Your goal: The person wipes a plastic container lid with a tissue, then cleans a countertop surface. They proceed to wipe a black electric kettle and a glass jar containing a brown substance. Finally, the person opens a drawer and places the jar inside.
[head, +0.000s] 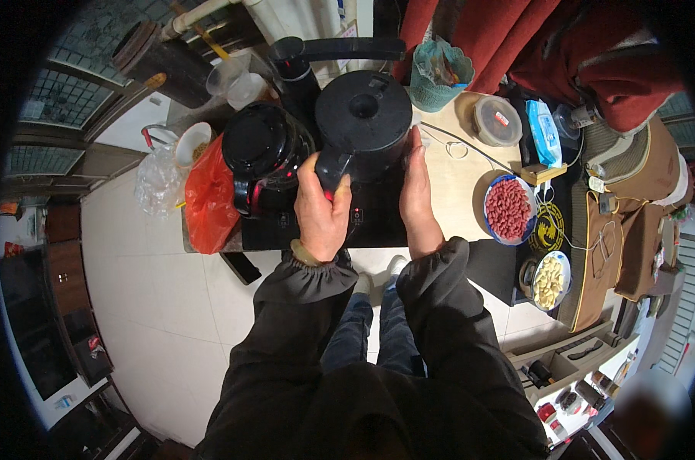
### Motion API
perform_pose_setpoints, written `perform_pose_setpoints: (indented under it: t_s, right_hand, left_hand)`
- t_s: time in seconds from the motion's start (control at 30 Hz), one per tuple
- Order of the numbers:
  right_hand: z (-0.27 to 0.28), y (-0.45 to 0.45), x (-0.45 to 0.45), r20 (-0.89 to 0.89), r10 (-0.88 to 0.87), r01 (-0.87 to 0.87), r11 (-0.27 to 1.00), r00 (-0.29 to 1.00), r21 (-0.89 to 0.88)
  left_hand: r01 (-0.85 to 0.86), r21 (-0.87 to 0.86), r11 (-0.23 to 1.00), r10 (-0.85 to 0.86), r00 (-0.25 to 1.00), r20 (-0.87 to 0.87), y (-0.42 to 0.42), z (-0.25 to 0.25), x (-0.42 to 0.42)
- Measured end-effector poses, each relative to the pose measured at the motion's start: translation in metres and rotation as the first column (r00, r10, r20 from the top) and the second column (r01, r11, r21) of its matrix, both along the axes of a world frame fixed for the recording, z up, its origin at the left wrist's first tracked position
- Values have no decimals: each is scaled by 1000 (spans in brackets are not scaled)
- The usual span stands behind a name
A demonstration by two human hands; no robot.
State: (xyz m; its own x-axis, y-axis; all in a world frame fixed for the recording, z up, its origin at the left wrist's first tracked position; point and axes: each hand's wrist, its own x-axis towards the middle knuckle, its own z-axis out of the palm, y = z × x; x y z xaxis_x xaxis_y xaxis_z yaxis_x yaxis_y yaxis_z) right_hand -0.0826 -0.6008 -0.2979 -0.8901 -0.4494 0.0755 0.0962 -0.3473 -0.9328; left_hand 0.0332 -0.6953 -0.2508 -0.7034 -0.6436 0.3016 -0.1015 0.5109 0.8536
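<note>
A black lidded kettle (363,112) is between my two hands, above the dark glass panel of an appliance (376,221). My left hand (324,213) is closed around its handle. My right hand (419,198) lies with straight fingers along the kettle's right side. Just left of the kettle stands a second dark glass pot (261,141) with a black lid and handle. Behind them rises a black spout arm (353,49) on a post. The underside of the kettle is hidden.
A red plastic bag (209,201) and a white cup (194,144) are at the left. To the right are a lidded round container (497,121), a wet wipes pack (544,132), a bowl of reddish peanuts (507,210) and a bowl of pale pieces (548,282). A teal basket (439,86) stands behind.
</note>
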Motion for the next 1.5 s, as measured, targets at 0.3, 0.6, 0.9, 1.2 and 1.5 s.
perform_pose_setpoints:
  t_s: [0.3, 0.6, 0.9, 1.2, 1.5]
  right_hand:
    - [59, -10, -3, -190, -75, 65, 996, 979, -61]
    - [-19, -3, -31, -2, 114, -113, 990, 994, -86]
    - [32, 5, 14, -57, -9, 1, 991, 998, -133]
    - [4, -4, -5, -44, 61, -60, 998, 997, 11]
    - [11, 13, 66, 230, -23, 53, 990, 973, -127]
  left_hand:
    - [-7, 33, 999, 7, 1000, -19, -1, -6, 0]
    - [-3, -44, 999, 3, 1000, 1, 0, -5, -1]
    - [-12, -48, 999, 12, 1000, 7, -2, -9, 2]
    - [-13, 14, 1000, 13, 1000, -12, 0, -10, 0]
    - [-15, -70, 997, 12, 999, -39, 0, -8, -1]
